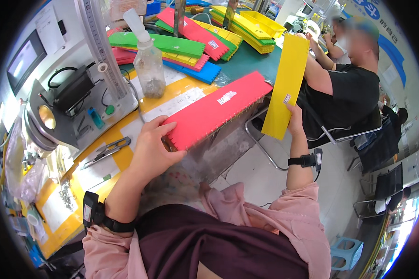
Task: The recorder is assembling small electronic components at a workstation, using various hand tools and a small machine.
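Handling these cards well called, in my judgement, for a light pinch, since the notched ends looked easy to crush, and for steadying the red notched card [223,109] so the fine strands [219,126] along its near long edge would not snag. The yellow notched card [286,69] was best held clear of the seated co-worker [351,88].

The left hand [149,149] had its fingers curved wide, thumb and fingertips set apart around the red card's left end; the card ran from them toward the upper right, by the tabletop [249,60]. The right hand's [295,120] fingers pinched the yellow card's lower right edge, thumb near the white label [287,99], other fingertips hidden; most of the card rose above them.
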The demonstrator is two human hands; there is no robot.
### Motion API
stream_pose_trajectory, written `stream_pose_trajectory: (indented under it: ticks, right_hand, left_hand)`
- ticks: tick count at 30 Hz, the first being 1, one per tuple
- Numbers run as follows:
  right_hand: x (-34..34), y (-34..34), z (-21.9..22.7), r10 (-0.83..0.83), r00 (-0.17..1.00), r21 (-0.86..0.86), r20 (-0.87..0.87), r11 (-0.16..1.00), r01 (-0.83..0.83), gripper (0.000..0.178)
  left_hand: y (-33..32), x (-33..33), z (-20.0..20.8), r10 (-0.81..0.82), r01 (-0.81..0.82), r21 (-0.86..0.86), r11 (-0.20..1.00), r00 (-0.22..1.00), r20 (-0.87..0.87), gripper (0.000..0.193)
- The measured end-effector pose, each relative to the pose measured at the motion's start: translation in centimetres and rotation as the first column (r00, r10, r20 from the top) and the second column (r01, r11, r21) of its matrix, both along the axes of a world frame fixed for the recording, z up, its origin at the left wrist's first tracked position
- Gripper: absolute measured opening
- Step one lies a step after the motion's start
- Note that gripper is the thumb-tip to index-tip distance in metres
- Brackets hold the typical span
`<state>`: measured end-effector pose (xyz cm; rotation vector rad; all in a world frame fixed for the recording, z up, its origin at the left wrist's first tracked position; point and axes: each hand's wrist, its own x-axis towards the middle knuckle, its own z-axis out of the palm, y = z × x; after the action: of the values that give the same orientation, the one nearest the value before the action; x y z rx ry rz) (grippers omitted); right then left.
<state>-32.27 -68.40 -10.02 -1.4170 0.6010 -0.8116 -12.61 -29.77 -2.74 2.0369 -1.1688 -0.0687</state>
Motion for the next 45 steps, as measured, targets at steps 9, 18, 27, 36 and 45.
stream_pose_trajectory:
  ticks: [9,18,27,36,45]
  right_hand:
    - [0.1,0.3,-0.9,-0.049,0.999,-0.034,0.021,0.998,0.050,0.031]
    - [0.1,0.9,-0.2,-0.052,0.995,0.082,0.086,0.996,0.045,0.034]
    - [-1.1,-1.0,1.7,0.102,0.990,0.346,-0.100,0.936,-0.061,0.037]
    - [-0.6,-1.6,-0.9,0.169,0.974,0.347,0.152,0.913,-0.212,0.036]
    - [-0.1,-2.1,-3.1,0.122,0.968,0.254,0.217,0.951,-0.177,0.037]
  left_hand:
    - [0.5,-0.5,0.6,-0.005,0.005,0.008,1.000,1.000,-0.015,0.057]
    - [0.4,-0.2,-0.3,0.019,-0.019,0.002,1.000,1.000,-0.024,0.058]
    - [0.5,0.1,-0.5,0.016,-0.016,0.019,1.000,0.999,-0.029,0.059]
    - [0.5,0.0,-0.3,0.008,-0.008,0.002,1.000,1.000,-0.015,0.057]
    - [1.8,0.1,1.2,0.023,-0.023,0.002,1.000,0.995,-0.092,0.055]
